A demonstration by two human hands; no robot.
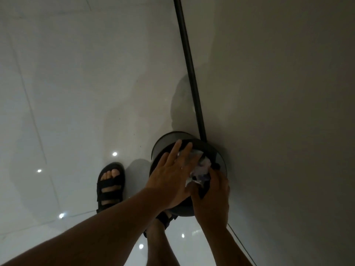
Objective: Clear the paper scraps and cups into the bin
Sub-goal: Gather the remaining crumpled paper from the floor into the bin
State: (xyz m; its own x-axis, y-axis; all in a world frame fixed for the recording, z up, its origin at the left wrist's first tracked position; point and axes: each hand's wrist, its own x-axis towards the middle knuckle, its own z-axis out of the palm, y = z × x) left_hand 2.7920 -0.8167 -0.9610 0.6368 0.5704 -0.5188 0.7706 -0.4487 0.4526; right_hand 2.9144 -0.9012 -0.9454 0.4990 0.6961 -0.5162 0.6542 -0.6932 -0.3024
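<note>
Paper scraps (201,167) bunched up over the bin (223,164). Flat-fingered left hand (172,174) presses on them, right hand (214,195) curled round them.

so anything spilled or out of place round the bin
Nothing stands out. The bin stands upright by the wall, the paper scraps are bunched between the left hand and right hand over its mouth, and none show on the floor around it.

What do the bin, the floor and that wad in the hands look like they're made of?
Bin: dark, probably fine metal mesh; its wall looks faintly see-through. Floor: glossy pale tile, with grout lines and mirrored ceiling lights. Wad: crumpled paper, perhaps with some clear plastic; creased white folds, gripped by the right hand.
</note>
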